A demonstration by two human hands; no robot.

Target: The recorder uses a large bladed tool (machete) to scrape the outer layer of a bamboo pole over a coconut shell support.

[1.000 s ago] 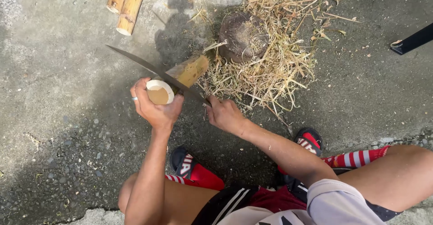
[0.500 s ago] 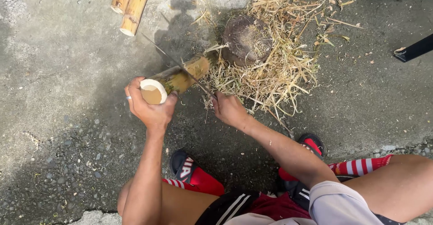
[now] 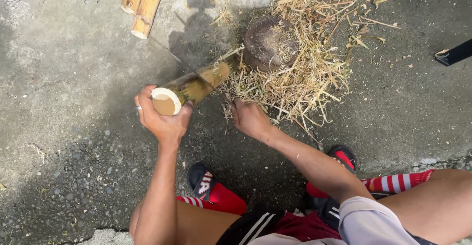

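My left hand (image 3: 162,119) grips the near cut end of a short green-yellow bamboo section (image 3: 196,84). The section slants up and right, and its far end leans on a dark round block (image 3: 268,41). My right hand (image 3: 248,118) is closed on a knife handle just right of the bamboo. The thin blade (image 3: 209,84) shows edge-on across the bamboo's middle. Pale shavings (image 3: 305,68) are heaped around the block and by my right hand.
Two more bamboo pieces (image 3: 142,1) lie on the concrete at the top left. A dark flat object (image 3: 455,53) pokes in at the right edge. My feet, in red striped socks and sandals (image 3: 211,193), rest below my hands.
The blade, seen long and flat a second ago, has turned edge-on against the bamboo. More of the bamboo's length shows. My right hand has shifted slightly right.
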